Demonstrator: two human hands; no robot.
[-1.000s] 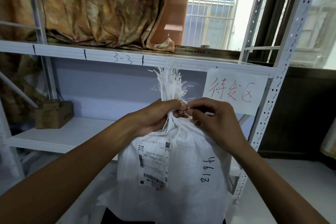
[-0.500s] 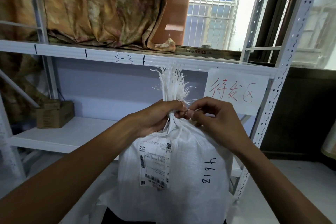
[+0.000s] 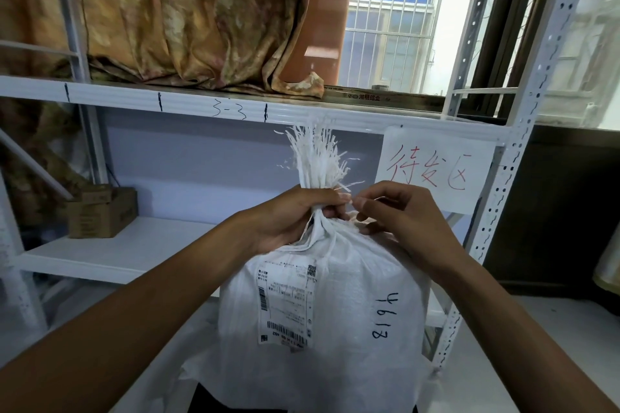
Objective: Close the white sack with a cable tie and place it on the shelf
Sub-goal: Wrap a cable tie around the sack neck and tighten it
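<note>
A full white woven sack [image 3: 352,305] stands upright in front of me, with a shipping label and "4613" written on its side. Its neck is gathered and frayed white strands [image 3: 317,157] stick up above it. My left hand [image 3: 295,221] is clamped around the gathered neck. My right hand [image 3: 399,214] pinches something thin and white at the neck, right beside my left fingertips; I cannot tell whether it is the cable tie. The white shelf [image 3: 110,255] lies behind the sack to the left.
A cardboard box [image 3: 100,211] sits at the back left of the shelf. A paper sign with red characters [image 3: 432,171] hangs from the upper shelf beam [image 3: 188,102]. A perforated white upright [image 3: 496,211] rises to the right. Patterned curtain fabric [image 3: 188,20] rests on the upper level.
My right fingers have shifted slightly at the neck of the sack. My left hand keeps its grip and the sack has stayed in place.
</note>
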